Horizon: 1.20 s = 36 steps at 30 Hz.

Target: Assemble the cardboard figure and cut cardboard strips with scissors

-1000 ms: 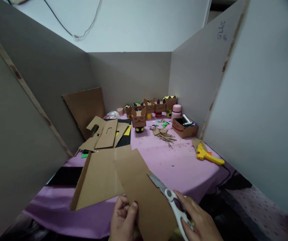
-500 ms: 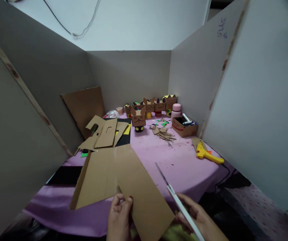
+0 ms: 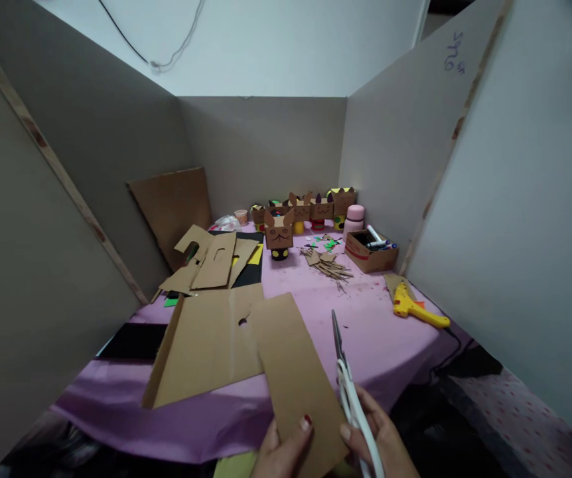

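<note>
My left hand (image 3: 286, 448) grips the lower end of a long cardboard piece (image 3: 296, 372), thumb on top and fingers underneath. The far end of this piece overlaps a larger cardboard sheet (image 3: 211, 345) with a small hole and a folded left edge. White-handled scissors (image 3: 348, 385) are in my right hand (image 3: 385, 431), their blades close together and pointing away from me. My right thumb is by the lower right corner of the piece. Whether my right fingers also hold that corner is unclear.
Cardboard offcuts (image 3: 216, 262) lie at the back left. Box-headed cardboard figures, one in front (image 3: 279, 236), stand behind paper scraps (image 3: 326, 262). At the right are a box of markers (image 3: 370, 252), a pink bottle (image 3: 354, 222) and a yellow glue gun (image 3: 418, 309). Partitions enclose the table.
The long piece has shifted and turned over the sheet, uncovering the hole. My left hand has moved right, onto its lower end. The scissors have turned more upright.
</note>
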Motion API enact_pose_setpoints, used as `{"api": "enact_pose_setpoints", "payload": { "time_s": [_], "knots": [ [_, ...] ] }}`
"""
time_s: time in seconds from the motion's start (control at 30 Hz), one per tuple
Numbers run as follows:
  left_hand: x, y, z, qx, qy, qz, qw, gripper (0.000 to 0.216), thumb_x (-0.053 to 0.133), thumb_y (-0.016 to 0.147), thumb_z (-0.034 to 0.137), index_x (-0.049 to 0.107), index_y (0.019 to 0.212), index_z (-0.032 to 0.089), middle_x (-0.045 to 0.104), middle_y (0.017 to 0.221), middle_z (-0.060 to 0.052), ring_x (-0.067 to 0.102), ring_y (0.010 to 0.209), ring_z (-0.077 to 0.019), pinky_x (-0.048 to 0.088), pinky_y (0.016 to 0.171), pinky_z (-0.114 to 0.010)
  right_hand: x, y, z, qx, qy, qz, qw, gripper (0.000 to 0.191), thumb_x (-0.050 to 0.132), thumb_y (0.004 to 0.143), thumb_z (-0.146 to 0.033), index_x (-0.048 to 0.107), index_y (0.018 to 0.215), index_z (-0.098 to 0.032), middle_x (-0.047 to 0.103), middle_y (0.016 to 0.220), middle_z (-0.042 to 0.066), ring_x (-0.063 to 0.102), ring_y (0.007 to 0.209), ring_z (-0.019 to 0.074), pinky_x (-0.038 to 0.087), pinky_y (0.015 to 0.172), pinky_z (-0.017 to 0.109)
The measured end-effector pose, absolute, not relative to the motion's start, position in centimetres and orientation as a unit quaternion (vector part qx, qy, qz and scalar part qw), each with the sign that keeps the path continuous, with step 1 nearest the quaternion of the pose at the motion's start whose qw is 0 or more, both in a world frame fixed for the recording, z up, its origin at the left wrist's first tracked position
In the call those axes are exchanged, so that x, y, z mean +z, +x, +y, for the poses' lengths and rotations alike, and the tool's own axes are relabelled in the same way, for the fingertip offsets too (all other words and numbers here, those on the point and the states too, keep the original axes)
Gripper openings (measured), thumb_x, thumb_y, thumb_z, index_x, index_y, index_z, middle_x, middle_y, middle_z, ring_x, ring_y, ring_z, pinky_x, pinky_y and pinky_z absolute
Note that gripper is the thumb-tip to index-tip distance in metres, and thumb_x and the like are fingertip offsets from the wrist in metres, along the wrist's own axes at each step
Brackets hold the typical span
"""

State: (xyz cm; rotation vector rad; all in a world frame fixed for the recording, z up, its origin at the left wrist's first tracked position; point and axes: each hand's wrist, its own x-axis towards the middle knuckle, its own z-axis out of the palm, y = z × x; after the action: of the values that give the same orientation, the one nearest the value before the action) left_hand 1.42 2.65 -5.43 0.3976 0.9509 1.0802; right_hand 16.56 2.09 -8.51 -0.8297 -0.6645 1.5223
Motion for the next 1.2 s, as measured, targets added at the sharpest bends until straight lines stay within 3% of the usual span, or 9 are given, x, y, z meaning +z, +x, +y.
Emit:
{"api": "enact_pose_setpoints", "payload": {
  "time_s": [0.13,0.3,0.47,0.57,0.67,0.97,1.1,1.2],
  "knots": [
    [-6.2,0.9,3.0,0.498,0.228,0.440,0.712,0.050,0.074,0.055,0.036,0.061,0.097,0.012,0.071,0.090,-0.016,0.063,0.089,-0.0324,0.046,0.080,-0.042,-9.3,16.6,2.3,0.644,-0.414,-0.279,0.580,0.052,0.081,0.057,-0.028,0.056,0.102,-0.023,0.061,0.054,-0.006,0.055,0.041,0.0099,0.043,0.040,0.019],
    [-4.6,0.3,3.7,0.513,0.250,0.430,0.699,0.055,0.075,0.056,0.030,0.058,0.105,0.013,0.071,0.093,-0.015,0.064,0.087,-0.0314,0.048,0.076,-0.041,-8.4,17.2,2.9,0.607,-0.481,-0.285,0.565,0.054,0.075,0.062,-0.037,0.049,0.106,-0.020,0.058,0.055,-0.007,0.051,0.039,0.0078,0.036,0.037,0.016],
    [-3.7,0.4,3.8,0.513,0.255,0.437,0.694,0.066,0.075,0.057,0.031,0.051,0.117,0.014,0.072,0.089,-0.014,0.066,0.082,-0.0303,0.050,0.070,-0.040,-6.1,20.5,5.2,0.428,-0.580,-0.501,0.479,0.048,0.058,0.071,-0.029,0.047,0.116,-0.013,0.068,0.081,0.005,0.063,0.070,0.0173,0.049,0.060,0.024],
    [-3.8,0.3,3.9,0.517,0.267,0.449,0.678,0.063,0.073,0.059,0.032,0.052,0.115,0.014,0.072,0.090,-0.014,0.067,0.078,-0.0291,0.050,0.068,-0.039,-5.2,23.0,7.4,0.216,-0.654,-0.640,0.340,0.042,0.046,0.076,-0.024,0.050,0.117,-0.015,0.070,0.093,0.008,0.065,0.081,0.0203,0.050,0.070,0.028],
    [-3.9,0.2,4.1,0.522,0.276,0.461,0.662,0.055,0.073,0.059,0.033,0.056,0.108,0.013,0.071,0.092,-0.014,0.066,0.077,-0.0283,0.050,0.067,-0.038,-5.1,24.4,9.5,0.123,-0.678,-0.665,0.288,0.041,0.046,0.075,-0.026,0.055,0.113,-0.014,0.068,0.102,0.013,0.063,0.088,0.0271,0.047,0.077,0.035],
    [-3.4,0.0,4.1,0.506,0.259,0.469,0.676,0.050,0.071,0.061,0.036,0.059,0.106,0.015,0.070,0.098,-0.014,0.065,0.080,-0.0270,0.049,0.071,-0.037,-6.2,25.1,11.4,0.053,-0.673,-0.683,0.279,0.035,0.049,0.075,-0.023,0.062,0.107,-0.017,0.063,0.079,0.009,0.058,0.075,0.0258,0.042,0.068,0.034],
    [-2.9,-0.2,4.2,0.491,0.253,0.488,0.676,0.045,0.068,0.065,0.038,0.062,0.103,0.016,0.070,0.097,-0.012,0.065,0.079,-0.0258,0.048,0.069,-0.035,-5.6,25.6,10.9,0.055,-0.655,-0.669,0.347,0.022,0.053,0.074,-0.024,0.069,0.089,-0.018,0.064,0.084,0.011,0.054,0.086,0.0279,0.040,0.078,0.038],
    [-2.4,-0.2,4.3,0.479,0.266,0.487,0.680,0.042,0.063,0.069,0.043,0.065,0.099,0.015,0.071,0.093,-0.012,0.065,0.079,-0.0257,0.047,0.067,-0.033,-4.5,24.5,9.7,0.073,-0.645,-0.634,0.421,0.024,0.048,0.082,-0.030,0.066,0.090,-0.017,0.064,0.094,0.013,0.055,0.092,0.0279,0.042,0.078,0.038]
  ]
}}
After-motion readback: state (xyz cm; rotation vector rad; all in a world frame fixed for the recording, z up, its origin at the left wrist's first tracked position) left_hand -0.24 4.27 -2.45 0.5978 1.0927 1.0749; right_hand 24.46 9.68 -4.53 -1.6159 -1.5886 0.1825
